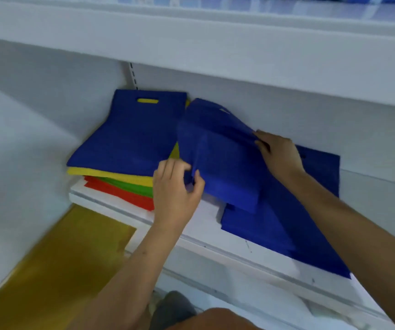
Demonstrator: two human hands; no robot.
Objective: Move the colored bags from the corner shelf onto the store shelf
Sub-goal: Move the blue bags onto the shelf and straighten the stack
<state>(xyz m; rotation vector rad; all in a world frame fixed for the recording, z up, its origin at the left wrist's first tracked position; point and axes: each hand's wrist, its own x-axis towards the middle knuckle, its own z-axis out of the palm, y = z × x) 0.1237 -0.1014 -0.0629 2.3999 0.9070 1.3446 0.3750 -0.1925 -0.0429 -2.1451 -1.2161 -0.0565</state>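
- Both hands hold a bent blue bag in the air above the white shelf.
- The left hand pinches its lower edge between thumb and fingers.
- The right hand grips its upper right edge.
- Flat blue bags lie on the shelf beneath it, to the right.
- In the left corner sits a stack: blue on top, then yellow, green and red-orange bags.

We are looking at white walls meeting in a corner, an upper white shelf overhanging, and a yellow floor showing below.
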